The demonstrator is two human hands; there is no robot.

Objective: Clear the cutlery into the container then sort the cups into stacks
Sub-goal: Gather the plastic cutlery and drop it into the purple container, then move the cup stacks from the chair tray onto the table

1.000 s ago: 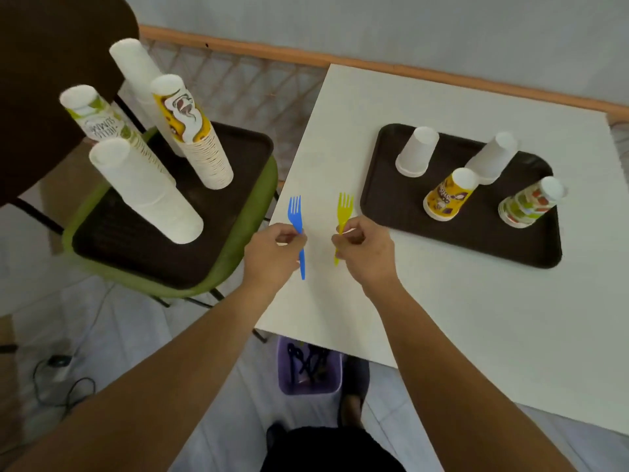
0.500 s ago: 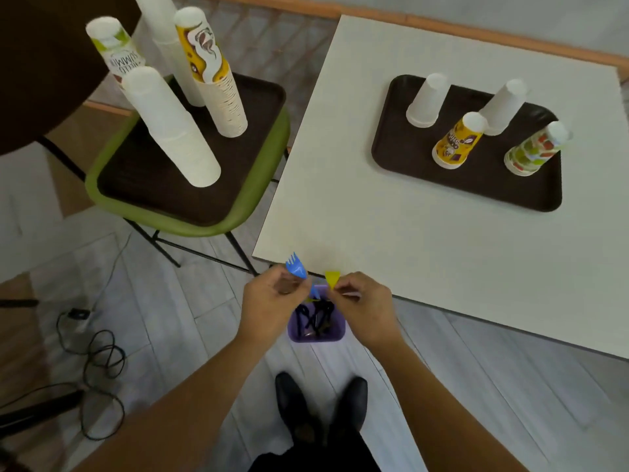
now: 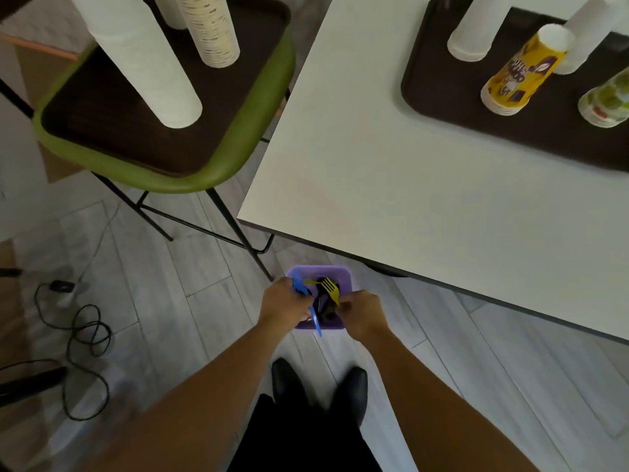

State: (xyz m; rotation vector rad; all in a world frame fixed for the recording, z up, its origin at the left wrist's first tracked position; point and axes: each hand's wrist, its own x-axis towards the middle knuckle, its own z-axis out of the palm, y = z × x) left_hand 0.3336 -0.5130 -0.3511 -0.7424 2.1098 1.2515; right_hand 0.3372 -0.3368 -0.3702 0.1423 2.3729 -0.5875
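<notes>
On the grey plank floor (image 3: pixel 170 301), below the table (image 3: pixel 408 199) edge, sits the purple container (image 3: pixel 343 272). The left hand (image 3: pixel 284 306) grips the blue fork (image 3: pixel 301 289) and the right hand (image 3: pixel 360 315) pinches the yellow fork (image 3: pixel 332 289), fingers clamped, over it. Best to lower the 2 handles inside before letting go.

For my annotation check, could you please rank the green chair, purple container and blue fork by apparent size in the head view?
1. green chair
2. purple container
3. blue fork, partly hidden by the left hand

Bare forearms (image 3: pixel 211 396), black shoes (image 3: pixel 287 381), black clothing (image 3: pixel 299 441).
</notes>
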